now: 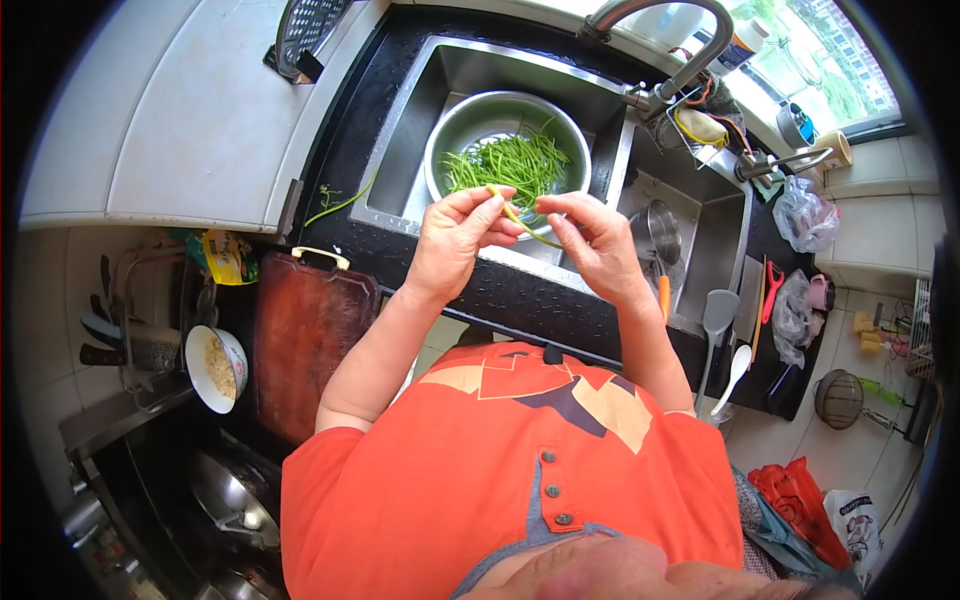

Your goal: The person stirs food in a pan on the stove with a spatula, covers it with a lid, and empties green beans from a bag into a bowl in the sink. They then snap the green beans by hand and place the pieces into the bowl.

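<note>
My left hand is closed, its thumb and fingers pinching a long green vegetable stem in front of me. The stem slants down to the right, its lower end passing close to my right hand. On that hand the thumb and forefinger are drawn together in a pinch; anything between them is too small to make out. Just beyond both hands, a round metal bowl sits in the left sink basin, holding a heap of thin green stem pieces.
A loose green sprig lies on the black counter left of the sink. A brown cutting board and a white bowl are further left. The faucet arches over the back. The right basin holds a metal pot.
</note>
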Motion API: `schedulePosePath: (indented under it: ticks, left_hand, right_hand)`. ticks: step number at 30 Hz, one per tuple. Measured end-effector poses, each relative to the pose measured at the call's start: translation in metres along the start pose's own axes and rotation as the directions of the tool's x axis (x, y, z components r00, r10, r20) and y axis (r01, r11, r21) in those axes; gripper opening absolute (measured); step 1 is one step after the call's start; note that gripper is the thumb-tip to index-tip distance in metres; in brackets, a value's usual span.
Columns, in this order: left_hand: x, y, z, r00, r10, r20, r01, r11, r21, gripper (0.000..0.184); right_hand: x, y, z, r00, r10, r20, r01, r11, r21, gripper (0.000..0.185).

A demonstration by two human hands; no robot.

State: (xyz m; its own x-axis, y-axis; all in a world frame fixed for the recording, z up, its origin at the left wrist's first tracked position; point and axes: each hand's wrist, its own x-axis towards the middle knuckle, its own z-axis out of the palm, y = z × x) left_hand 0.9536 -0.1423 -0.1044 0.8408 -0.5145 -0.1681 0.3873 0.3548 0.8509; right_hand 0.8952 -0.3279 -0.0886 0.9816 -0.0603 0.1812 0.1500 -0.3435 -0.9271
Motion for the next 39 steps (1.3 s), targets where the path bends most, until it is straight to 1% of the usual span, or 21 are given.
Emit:
schedulePosePath:
  ticks: [2, 4, 6, 8, 10, 13, 15, 16, 17, 19, 21, 22, 24, 27, 30, 31, 32, 34, 35, 36, 39]
  left_hand:
    - [0.004, -0.006, -0.008, 0.998, -0.049, -0.034, 0.045, 0.995, -0.091, 0.024]
    - [0.009, -0.013, -0.021, 0.996, -0.052, -0.078, 0.044, 0.994, -0.097, 0.023]
    - [0.017, -0.023, -0.037, 0.99, -0.059, -0.126, 0.045, 0.993, -0.107, 0.023]
    - [0.028, -0.037, -0.057, 0.958, -0.116, -0.263, 0.104, 0.993, -0.057, 0.024]
    - [0.032, -0.047, -0.073, 0.938, -0.13, -0.32, 0.129, 0.991, -0.027, 0.033]
    - [0.03, -0.062, -0.093, 0.846, -0.079, -0.528, 0.112, 0.993, 0.032, 0.055]
    - [0.018, -0.06, -0.099, 0.862, -0.101, -0.498, 0.151, 0.987, 0.062, 0.053]
    - [0.013, -0.057, -0.103, 0.878, -0.116, -0.464, 0.182, 0.978, 0.098, 0.052]
    - [0.01, -0.057, -0.108, 0.881, -0.126, -0.456, 0.197, 0.974, 0.113, 0.047]
    - [0.009, -0.055, -0.113, 0.879, -0.161, -0.448, 0.218, 0.973, 0.079, 0.043]
    - [0.011, -0.059, -0.115, 0.885, -0.186, -0.427, 0.224, 0.974, 0.04, 0.037]
    - [0.012, -0.061, -0.115, 0.893, -0.192, -0.408, 0.223, 0.974, 0.03, 0.036]
    - [0.014, -0.061, -0.112, 0.905, -0.21, -0.369, 0.238, 0.971, 0.031, 0.034]
    - [0.018, -0.058, -0.109, 0.909, -0.216, -0.356, 0.244, 0.969, 0.035, 0.033]
    - [0.022, -0.057, -0.11, 0.914, -0.212, -0.346, 0.243, 0.969, 0.049, 0.034]
    - [0.023, -0.057, -0.111, 0.915, -0.213, -0.342, 0.245, 0.968, 0.052, 0.034]
    - [0.024, -0.059, -0.112, 0.911, -0.222, -0.347, 0.254, 0.966, 0.047, 0.033]
    - [0.028, -0.06, -0.111, 0.908, -0.232, -0.348, 0.263, 0.964, 0.042, 0.033]
    - [0.032, -0.059, -0.108, 0.909, -0.23, -0.348, 0.266, 0.962, 0.057, 0.031]
    - [0.037, -0.059, -0.105, 0.91, -0.228, -0.348, 0.269, 0.96, 0.074, 0.03]
    - [0.056, -0.059, -0.092, 0.929, -0.162, -0.333, 0.211, 0.97, 0.117, 0.031]
  right_hand:
    - [0.0, -0.006, -0.003, 0.975, 0.125, 0.181, -0.105, 0.987, -0.12, 0.021]
    - [-0.003, 0.008, 0.003, 0.957, 0.093, 0.276, -0.045, 0.983, -0.177, 0.021]
    - [-0.001, 0.029, 0.018, 0.941, 0.174, 0.292, -0.132, 0.979, -0.158, 0.018]
    - [0.008, 0.066, 0.042, 0.942, 0.176, 0.286, -0.101, 0.961, -0.258, 0.016]
    - [0.025, 0.112, 0.075, 0.952, 0.133, 0.277, -0.003, 0.905, -0.425, 0.014]
    - [0.049, 0.17, 0.109, 0.939, 0.166, 0.3, 0.014, 0.856, -0.517, 0.015]
    - [0.06, 0.203, 0.118, 0.927, 0.123, 0.355, 0.09, 0.845, -0.528, 0.019]
    - [0.072, 0.219, 0.114, 0.899, 0.249, 0.361, 0.017, 0.803, -0.596, 0.024]
    - [0.08, 0.237, 0.109, 0.922, 0.316, 0.225, -0.133, 0.802, -0.582, 0.023]
    - [0.101, 0.277, 0.093, 0.961, 0.271, -0.053, -0.247, 0.757, -0.606, 0.015]
    - [0.118, 0.292, 0.078, 0.946, 0.244, -0.213, -0.323, 0.739, -0.591, 0.013]
    - [0.124, 0.298, 0.074, 0.942, 0.26, -0.213, -0.336, 0.726, -0.6, 0.013]
    - [0.133, 0.307, 0.075, 0.844, 0.492, -0.215, -0.498, 0.568, -0.655, 0.014]
    - [0.132, 0.32, 0.083, 0.835, 0.496, -0.238, -0.485, 0.459, -0.745, 0.014]
    - [0.129, 0.325, 0.082, 0.777, 0.563, -0.281, -0.58, 0.468, -0.667, 0.013]
    - [0.126, 0.322, 0.075, 0.802, 0.549, -0.237, -0.564, 0.561, -0.606, 0.015]
    - [0.122, 0.32, 0.068, 0.8, 0.549, -0.242, -0.567, 0.56, -0.604, 0.015]
    - [0.12, 0.304, 0.054, 0.781, 0.611, -0.13, -0.611, 0.705, -0.36, 0.017]
    - [0.115, 0.307, 0.05, 0.822, 0.561, -0.099, -0.567, 0.786, -0.247, 0.018]
    - [0.112, 0.297, 0.049, 0.823, 0.559, -0.104, -0.566, 0.787, -0.245, 0.018]
    - [0.096, 0.22, 0.048, 0.938, 0.332, -0.103, -0.347, 0.918, -0.193, 0.011]
